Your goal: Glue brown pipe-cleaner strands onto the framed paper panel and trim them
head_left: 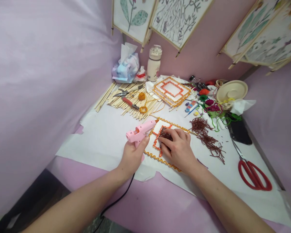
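Left hand (133,157) closed firmly around the grip of a pink hot glue gun (139,131), nozzle tilted up over the top edge of a white card (151,144) bordered in orange and yellow rickrack. Right hand (177,149) partly open, fingers bent down over a tuft of brown twisted strands (165,134) on that card, whether gripping or only pressing impossible to tell. Just right, loose brown strands (205,136) on a white paper sheet (94,152); farther right, red-handled scissors (254,176); below, a black power cord (118,197) trailing from the gun.
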The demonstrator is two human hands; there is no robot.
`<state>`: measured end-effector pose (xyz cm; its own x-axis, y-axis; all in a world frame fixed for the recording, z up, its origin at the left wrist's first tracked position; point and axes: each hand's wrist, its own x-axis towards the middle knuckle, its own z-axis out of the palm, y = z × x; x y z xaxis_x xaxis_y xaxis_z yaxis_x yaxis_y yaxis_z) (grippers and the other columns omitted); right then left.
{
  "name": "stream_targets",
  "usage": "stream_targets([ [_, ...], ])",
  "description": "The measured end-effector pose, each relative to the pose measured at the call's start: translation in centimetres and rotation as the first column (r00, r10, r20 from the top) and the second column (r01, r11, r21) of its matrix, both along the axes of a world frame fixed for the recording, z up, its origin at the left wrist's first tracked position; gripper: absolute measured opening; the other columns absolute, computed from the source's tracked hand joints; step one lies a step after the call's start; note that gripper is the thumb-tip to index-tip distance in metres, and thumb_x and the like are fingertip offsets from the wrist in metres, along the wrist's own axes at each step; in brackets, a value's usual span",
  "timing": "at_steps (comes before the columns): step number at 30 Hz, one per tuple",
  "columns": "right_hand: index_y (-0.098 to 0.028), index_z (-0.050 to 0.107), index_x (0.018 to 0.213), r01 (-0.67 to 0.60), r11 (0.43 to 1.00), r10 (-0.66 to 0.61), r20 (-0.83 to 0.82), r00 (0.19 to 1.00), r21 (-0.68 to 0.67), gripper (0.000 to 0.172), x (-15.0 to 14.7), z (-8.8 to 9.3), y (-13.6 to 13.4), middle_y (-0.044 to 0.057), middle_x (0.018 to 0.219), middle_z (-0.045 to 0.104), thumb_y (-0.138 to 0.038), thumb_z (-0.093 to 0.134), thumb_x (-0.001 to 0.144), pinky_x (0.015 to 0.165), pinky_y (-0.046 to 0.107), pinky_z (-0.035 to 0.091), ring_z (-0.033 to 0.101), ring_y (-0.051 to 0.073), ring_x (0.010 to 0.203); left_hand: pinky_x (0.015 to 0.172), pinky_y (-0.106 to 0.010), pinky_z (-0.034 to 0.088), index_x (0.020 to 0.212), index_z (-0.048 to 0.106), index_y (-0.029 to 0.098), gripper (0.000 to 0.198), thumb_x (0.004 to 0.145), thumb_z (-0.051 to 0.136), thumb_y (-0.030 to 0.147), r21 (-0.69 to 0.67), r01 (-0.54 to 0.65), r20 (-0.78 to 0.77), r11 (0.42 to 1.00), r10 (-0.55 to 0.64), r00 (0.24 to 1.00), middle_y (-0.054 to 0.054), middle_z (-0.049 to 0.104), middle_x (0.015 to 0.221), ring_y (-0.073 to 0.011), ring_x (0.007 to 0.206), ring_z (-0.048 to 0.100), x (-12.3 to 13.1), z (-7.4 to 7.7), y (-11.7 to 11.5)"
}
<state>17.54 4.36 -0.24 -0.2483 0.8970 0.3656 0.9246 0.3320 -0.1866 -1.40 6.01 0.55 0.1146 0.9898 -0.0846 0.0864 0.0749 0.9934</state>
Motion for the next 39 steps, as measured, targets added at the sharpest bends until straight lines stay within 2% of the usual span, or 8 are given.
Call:
stream_targets([
  [4, -0.030, 0.075, 0.101, 0.004, 1.000, -0.004, -0.020, 1.000, -0.003, 0.018, 0.11, -0.10, 0.07, 0.004, 0.122, 0.062, -0.028, 0.060, 0.092, 0.094, 0.045, 0.031, 0.046, 0.026, 0.112, 0.059, -0.026, 0.043, 0.087, 0.062, 0.016, 0.035, 0.087, 0.058, 0.050, -0.010, -0.024, -0.044, 1.000, 0.024, 0.999, 0.000, 0.060, 0.069, -0.0155, 0.064, 0.052, -0.04, -0.03, 0.03],
  [9, -0.029, 0.074, 0.104, 0.025, 1.000, -0.024, -0.052, 0.998, 0.012, 0.020, 0.20, 0.23, 0.12, 0.005, 0.121, 0.062, -0.028, 0.059, 0.092, 0.096, 0.045, 0.031, 0.045, 0.027, 0.114, 0.058, -0.025, 0.041, 0.088, 0.062, 0.016, 0.032, 0.088, 0.057, 0.047, -0.031, -0.018, -0.034, 0.999, 0.017, 0.999, 0.000, 0.057, 0.068, -0.0147, 0.063, 0.049, -0.07, -0.03, 0.04],
  [13, -0.030, 0.074, 0.102, 0.001, 0.999, -0.002, -0.032, 0.999, -0.039, 0.020, 0.11, 0.33, 0.11, 0.004, 0.124, 0.061, -0.029, 0.057, 0.093, 0.095, 0.045, 0.030, 0.045, 0.027, 0.114, 0.053, -0.024, 0.038, 0.077, 0.057, 0.018, 0.031, 0.086, 0.058, 0.048, -0.035, -0.035, -0.052, 0.999, 0.033, 0.998, 0.003, 0.048, 0.059, -0.0128, 0.055, 0.042, 0.01, 0.26, 0.05],
  [19, -0.028, 0.074, 0.102, 0.015, 0.999, -0.017, -0.046, 0.999, -0.035, 0.020, 0.03, 0.29, 0.04, 0.005, 0.123, 0.061, -0.029, 0.055, 0.094, 0.095, 0.044, 0.030, 0.045, 0.026, 0.114, 0.057, -0.024, 0.040, 0.078, 0.057, 0.017, 0.032, 0.087, 0.057, 0.048, -0.013, -0.022, -0.048, 1.000, 0.021, 0.999, 0.003, 0.048, 0.063, -0.0125, 0.060, 0.043, 0.06, 0.30, 0.08],
  [24, -0.030, 0.074, 0.103, 0.004, 0.998, -0.007, -0.046, 0.999, -0.060, 0.020, 0.05, 0.19, 0.12, 0.003, 0.124, 0.061, -0.028, 0.057, 0.093, 0.094, 0.044, 0.031, 0.045, 0.026, 0.114, 0.053, -0.023, 0.038, 0.071, 0.053, 0.018, 0.032, 0.086, 0.058, 0.047, -0.025, -0.044, -0.054, 0.999, 0.042, 0.998, 0.003, 0.044, 0.060, -0.0118, 0.057, 0.040, 0.04, 0.17, 0.05],
  [29, -0.029, 0.074, 0.103, 0.017, 0.999, -0.019, -0.050, 0.999, -0.033, 0.020, 0.00, 0.24, 0.10, 0.004, 0.124, 0.061, -0.029, 0.056, 0.094, 0.095, 0.045, 0.031, 0.044, 0.027, 0.115, 0.048, -0.023, 0.035, 0.074, 0.055, 0.019, 0.032, 0.084, 0.060, 0.048, -0.058, -0.053, -0.040, 0.997, 0.051, 0.998, 0.003, 0.044, 0.058, -0.0119, 0.052, 0.039, 0.08, 0.28, 0.10],
  [34, -0.029, 0.074, 0.100, 0.008, 0.999, -0.010, -0.046, 0.999, -0.049, 0.018, -0.06, 0.18, 0.03, 0.003, 0.124, 0.061, -0.029, 0.057, 0.093, 0.094, 0.044, 0.031, 0.046, 0.027, 0.114, 0.049, -0.023, 0.035, 0.073, 0.054, 0.019, 0.033, 0.084, 0.060, 0.049, -0.046, -0.046, -0.043, 0.998, 0.044, 0.998, 0.004, 0.042, 0.057, -0.0120, 0.053, 0.038, 0.08, 0.27, 0.10],
  [39, -0.027, 0.071, 0.097, 0.053, 0.999, -0.051, -0.171, 0.984, 0.010, 0.013, 0.39, 0.66, -0.25, 0.004, 0.119, 0.064, -0.029, 0.059, 0.092, 0.097, 0.045, 0.032, 0.048, 0.027, 0.114, 0.048, -0.024, 0.032, 0.069, 0.051, 0.020, 0.035, 0.083, 0.061, 0.050, -0.050, -0.050, -0.040, 0.997, 0.049, 0.998, 0.005, 0.039, 0.054, -0.0113, 0.050, 0.036, 0.09, 0.37, 0.04],
])
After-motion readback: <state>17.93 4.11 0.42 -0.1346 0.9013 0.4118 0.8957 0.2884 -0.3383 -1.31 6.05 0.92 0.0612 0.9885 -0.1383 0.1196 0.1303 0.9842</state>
